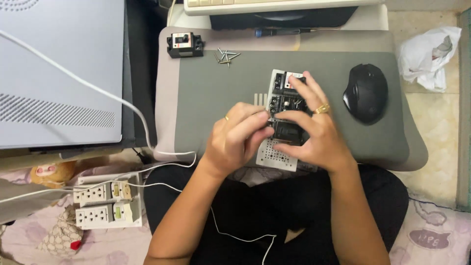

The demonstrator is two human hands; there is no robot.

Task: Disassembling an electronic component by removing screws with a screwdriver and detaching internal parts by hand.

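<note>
Both hands hold a white perforated panel with black modules (276,156) at the middle of the grey lap tray (206,93): left hand (235,140) pinching its edge, right hand (314,135) in a closed grip over it. Bare pad lies open to the left, between the loose screws (225,55) above and the tray's front edge; a black mouse (365,92) sits near on the right. Fingers hide most of the modules, so what the fingertips touch cannot be told.

At home, working on my lap.
I sit on patterned bedding (113,248), lap desk (211,88) across my legs, power strips (100,206) lower left, tiled floor (431,122) right.
</note>
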